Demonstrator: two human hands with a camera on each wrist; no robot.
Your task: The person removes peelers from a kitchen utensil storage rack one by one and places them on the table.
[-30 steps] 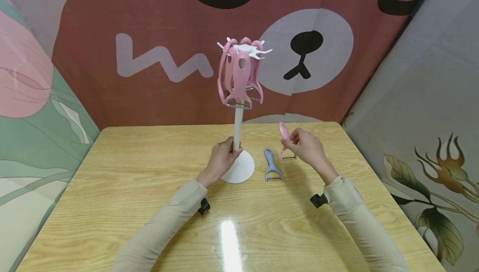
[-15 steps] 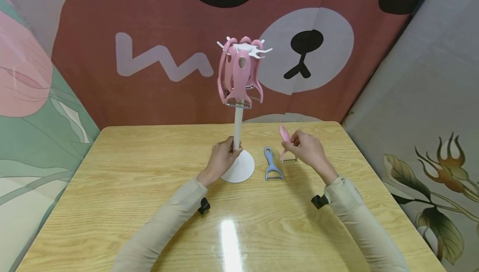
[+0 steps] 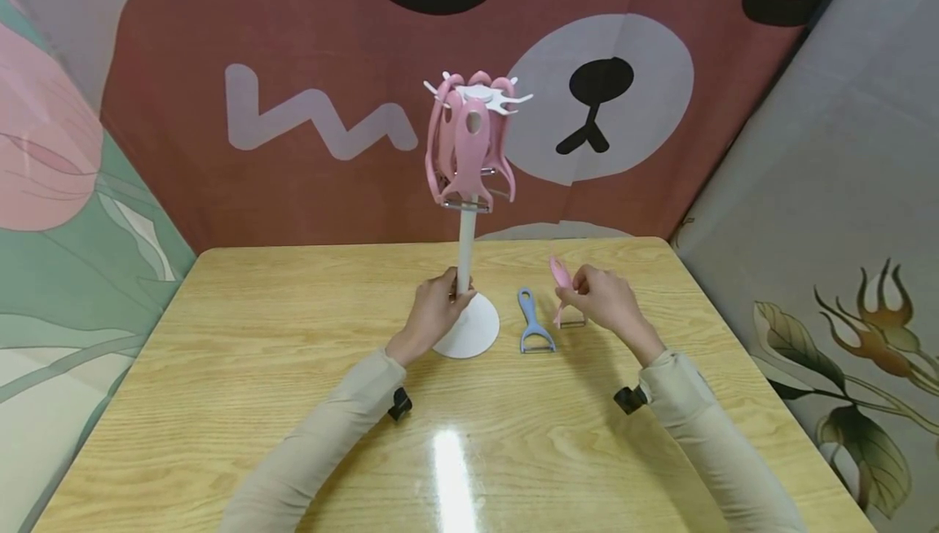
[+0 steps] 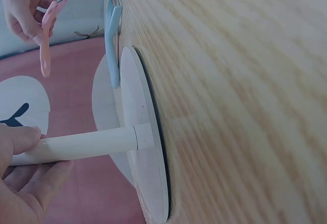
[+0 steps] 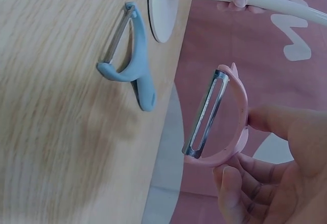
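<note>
My left hand (image 3: 433, 311) grips the white pole (image 4: 97, 143) of an upright stand low down, just above its round base (image 3: 475, 333). Several pink peelers (image 3: 472, 142) hang from the white hooks (image 3: 482, 96) at the stand's top. To the right, my right hand (image 3: 607, 298) pinches one more pink peeler (image 5: 240, 106) between thumb and fingers, held above the table with its metal blade facing down. Between that hand and the base lies a blue peeler (image 3: 531, 323) flat on the wood, blade end toward me; in the right wrist view the blue peeler (image 5: 138, 63) is beside the base.
The wooden table (image 3: 293, 403) spreads in front and to the left of the stand. Behind it hangs a red-brown cloth (image 3: 308, 28) with a cartoon print. A grey flowered cloth (image 3: 822, 215) borders the right side.
My right hand has moved slightly down and to the right with the pink peeler, whose handle leans a little more. The left hand, stand and blue peeler stay in place.
</note>
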